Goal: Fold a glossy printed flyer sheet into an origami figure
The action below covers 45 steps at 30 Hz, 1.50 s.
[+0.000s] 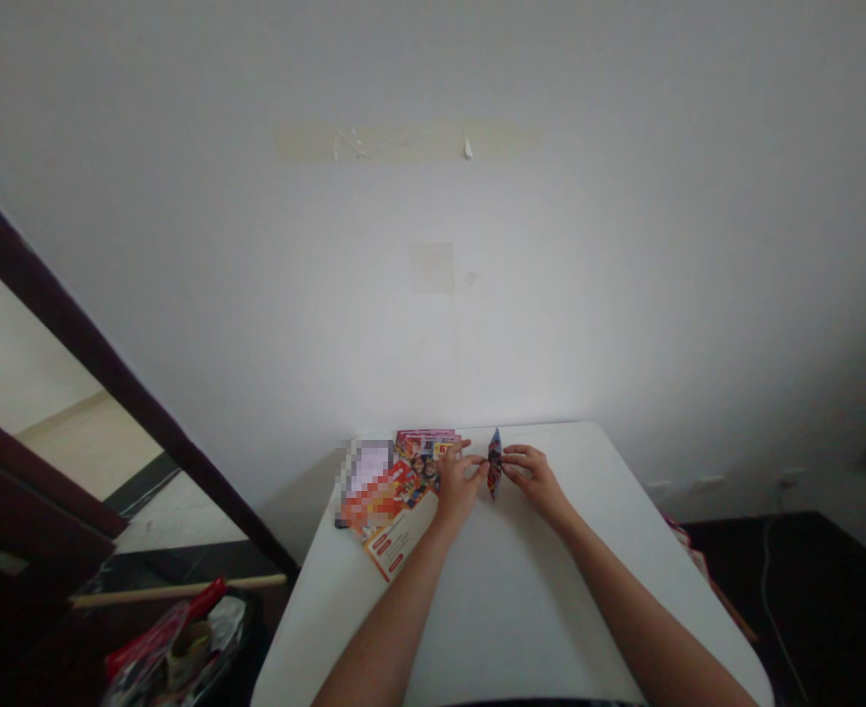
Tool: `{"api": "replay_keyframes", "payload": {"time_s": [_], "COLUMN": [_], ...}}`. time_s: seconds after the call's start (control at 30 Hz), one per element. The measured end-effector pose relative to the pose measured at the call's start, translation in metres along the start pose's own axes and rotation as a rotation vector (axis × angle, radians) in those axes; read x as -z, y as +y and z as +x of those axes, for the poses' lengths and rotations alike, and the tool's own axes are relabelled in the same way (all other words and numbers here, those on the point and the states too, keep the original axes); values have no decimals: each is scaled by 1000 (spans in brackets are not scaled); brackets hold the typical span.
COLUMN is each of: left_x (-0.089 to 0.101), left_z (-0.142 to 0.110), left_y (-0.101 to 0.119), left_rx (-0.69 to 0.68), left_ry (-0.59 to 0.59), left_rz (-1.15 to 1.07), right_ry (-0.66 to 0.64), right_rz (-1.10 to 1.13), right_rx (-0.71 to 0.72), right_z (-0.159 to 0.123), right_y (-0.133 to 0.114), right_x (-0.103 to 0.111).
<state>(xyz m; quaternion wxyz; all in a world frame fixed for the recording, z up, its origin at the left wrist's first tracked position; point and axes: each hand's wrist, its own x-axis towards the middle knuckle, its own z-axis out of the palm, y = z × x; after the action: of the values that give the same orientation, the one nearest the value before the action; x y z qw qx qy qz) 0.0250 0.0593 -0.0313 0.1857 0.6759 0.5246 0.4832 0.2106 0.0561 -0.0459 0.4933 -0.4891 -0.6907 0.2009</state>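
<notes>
A small folded paper piece, printed in dark, red and blue colours and pointed at top and bottom, is held upright between my two hands over the white table. My left hand pinches its left side with thumb and finger, the other fingers stretched out over the printed flyers. From the other side, my right hand pinches the paper's right edge between thumb and fingertips. Colourful flyers lie just left of my left hand, partly covered by it.
The white table stands against a pale wall. A pixelated patch covers the item at the table's back left. On the floor at left are a bin full of wrappers and a wooden stick. A cable hangs at right.
</notes>
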Motion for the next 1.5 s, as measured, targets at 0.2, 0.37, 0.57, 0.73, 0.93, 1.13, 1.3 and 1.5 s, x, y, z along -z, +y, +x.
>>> {"api": "replay_keyframes", "payload": {"time_s": [0.2,0.37,0.57,0.73,0.93,1.13,1.3,1.5], "left_x": [2,2,4,7,6,3,1,1], "left_z": [-2,-3,-5,-9,-12,-12,-12,-11], "left_y": [4,7,11,21,28,24,22,20], "left_rx": [-2,-14,-87,-146,-169,-145,-133,-127], "left_ry": [-8,-3,51,-41,-111,-115,-117,-106], "left_rz": [27,71,-17,-126,-122,-105,-96,-88], "right_ry": [-23,-10,80,141,136,148,129,82], "right_rz": [14,34,98,136,140,89,112,163], "right_rx": [2,8,-6,-38,-98,-108,-130,-182], "right_z": [-1,0,2,2,-1,-3,-3,-3], "right_y": [-6,-9,-9,-13,-14,-18,-20,-22], "right_x": [2,3,3,6,5,4,1,2]}}
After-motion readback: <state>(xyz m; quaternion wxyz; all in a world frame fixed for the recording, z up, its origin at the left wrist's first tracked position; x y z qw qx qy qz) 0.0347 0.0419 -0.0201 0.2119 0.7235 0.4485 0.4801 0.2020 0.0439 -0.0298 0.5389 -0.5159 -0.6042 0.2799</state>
